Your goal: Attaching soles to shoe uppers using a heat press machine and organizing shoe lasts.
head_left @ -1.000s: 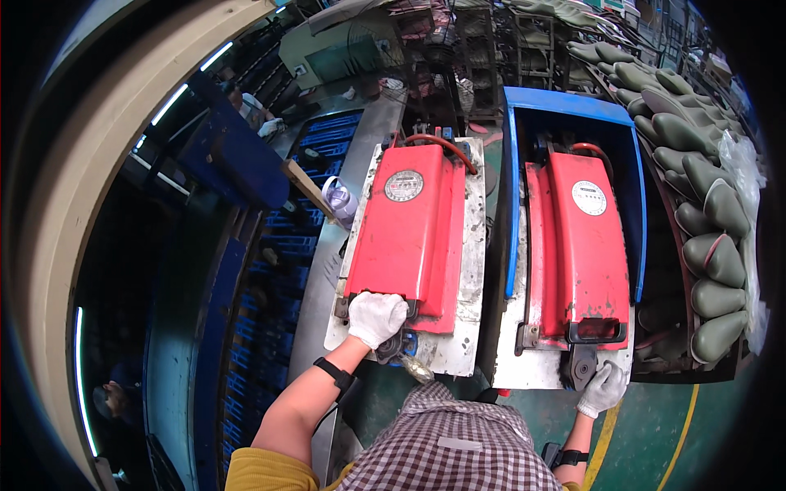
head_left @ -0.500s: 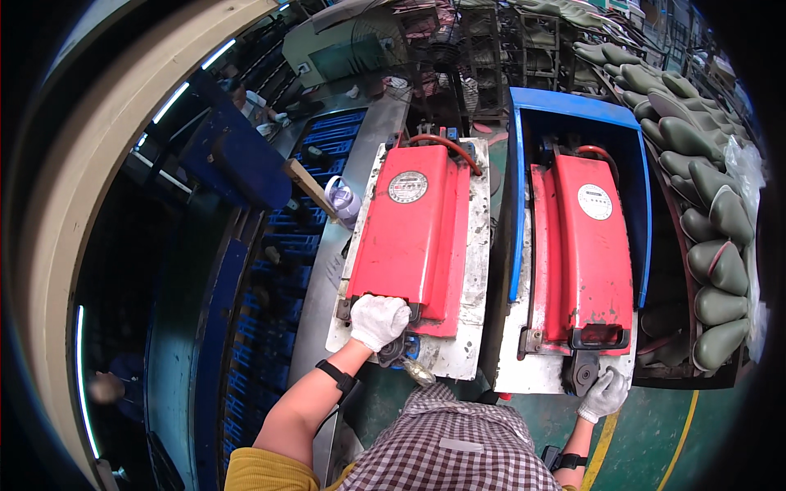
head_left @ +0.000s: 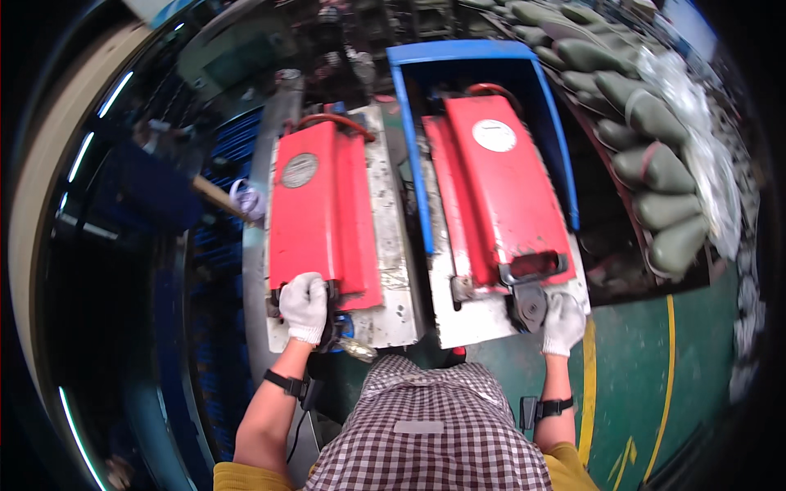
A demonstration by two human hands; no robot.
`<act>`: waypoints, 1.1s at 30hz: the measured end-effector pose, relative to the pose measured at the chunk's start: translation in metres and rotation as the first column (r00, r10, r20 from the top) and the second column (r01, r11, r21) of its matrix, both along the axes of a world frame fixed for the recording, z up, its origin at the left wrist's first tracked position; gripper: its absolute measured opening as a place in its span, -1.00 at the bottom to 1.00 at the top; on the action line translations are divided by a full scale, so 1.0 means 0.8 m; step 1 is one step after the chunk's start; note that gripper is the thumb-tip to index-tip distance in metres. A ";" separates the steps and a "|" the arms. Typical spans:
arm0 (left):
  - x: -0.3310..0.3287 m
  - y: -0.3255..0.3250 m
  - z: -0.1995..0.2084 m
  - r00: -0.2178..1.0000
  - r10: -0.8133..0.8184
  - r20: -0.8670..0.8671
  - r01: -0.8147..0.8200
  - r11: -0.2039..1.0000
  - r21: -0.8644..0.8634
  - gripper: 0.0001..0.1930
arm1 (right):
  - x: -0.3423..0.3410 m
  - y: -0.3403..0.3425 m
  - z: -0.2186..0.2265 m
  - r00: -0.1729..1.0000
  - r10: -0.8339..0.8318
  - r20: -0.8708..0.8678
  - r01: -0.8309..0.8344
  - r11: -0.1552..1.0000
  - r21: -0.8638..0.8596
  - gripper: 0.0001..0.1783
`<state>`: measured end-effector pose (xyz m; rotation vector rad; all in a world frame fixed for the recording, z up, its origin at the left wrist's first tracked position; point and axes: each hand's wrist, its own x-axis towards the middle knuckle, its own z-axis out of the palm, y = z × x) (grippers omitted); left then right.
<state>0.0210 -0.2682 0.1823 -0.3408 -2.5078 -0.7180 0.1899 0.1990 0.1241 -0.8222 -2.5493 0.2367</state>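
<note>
Two gloved hands (head_left: 304, 308) (head_left: 564, 323), two red covers (head_left: 304, 221) (head_left: 509, 192) and two round labels (head_left: 300, 170) (head_left: 494, 136) show. There are two wristbands (head_left: 285, 383) (head_left: 557, 407), one blue hood (head_left: 467, 51), one bottle (head_left: 248, 200).

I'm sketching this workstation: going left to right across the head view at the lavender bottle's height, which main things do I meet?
Beige frame → lavender bottle → left red cover → right red cover → olive-green moulded pieces.
</note>
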 end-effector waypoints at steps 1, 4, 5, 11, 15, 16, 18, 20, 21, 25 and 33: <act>0.001 0.010 0.007 1.000 -0.001 -0.026 0.003 0.996 0.091 -0.94 | -0.001 0.001 0.005 0.999 0.047 -0.010 -0.047 0.999 -0.014 -0.74; 0.008 0.102 0.027 0.957 -0.244 -0.157 0.271 0.945 0.185 -0.78 | -0.003 0.005 0.019 0.994 0.014 0.106 -0.004 0.996 -0.094 -0.72; 0.010 0.141 0.034 0.924 -0.341 -0.172 0.371 0.909 0.189 -0.75 | -0.003 0.007 0.023 0.990 0.013 0.138 0.006 0.990 -0.138 -0.69; 0.035 0.315 0.065 0.531 -0.847 0.023 0.842 0.531 0.094 -0.63 | 0.017 -0.037 0.055 0.845 -0.043 0.533 0.254 0.909 -0.329 -0.55; 0.047 0.362 0.017 0.598 -0.801 -0.025 0.792 0.595 -0.133 -0.51 | 0.068 -0.094 0.091 0.905 0.181 0.385 0.182 0.654 -0.734 -0.12; 0.048 0.362 0.027 0.578 -0.816 0.022 0.811 0.571 -0.131 -0.52 | 0.084 -0.092 0.087 0.907 0.257 0.332 0.111 0.615 -0.781 -0.09; 0.047 0.362 0.035 0.582 -0.809 0.084 0.811 0.569 -0.136 -0.56 | 0.100 -0.080 0.073 0.860 0.430 0.277 -0.072 0.638 -0.767 -0.20; 0.039 0.356 0.028 0.646 -0.763 -0.012 0.753 0.640 -0.153 -0.63 | 0.085 -0.074 0.098 0.854 0.478 0.206 -0.099 0.538 -0.837 -0.31; 0.034 0.356 0.037 0.645 -0.764 -0.014 0.753 0.639 -0.157 -0.63 | 0.074 -0.071 0.114 0.894 0.425 0.141 -0.060 0.426 -0.903 -0.36; 0.007 0.359 0.107 0.628 -0.777 0.032 0.775 0.622 -0.113 -0.65 | -0.008 -0.059 0.129 0.719 0.684 -0.122 -0.662 0.621 -0.420 -0.76; -0.053 0.369 0.239 0.710 -0.622 -0.331 0.662 0.749 0.014 -0.48 | -0.226 -0.012 0.013 0.900 0.392 0.190 -0.392 0.919 -0.036 -0.50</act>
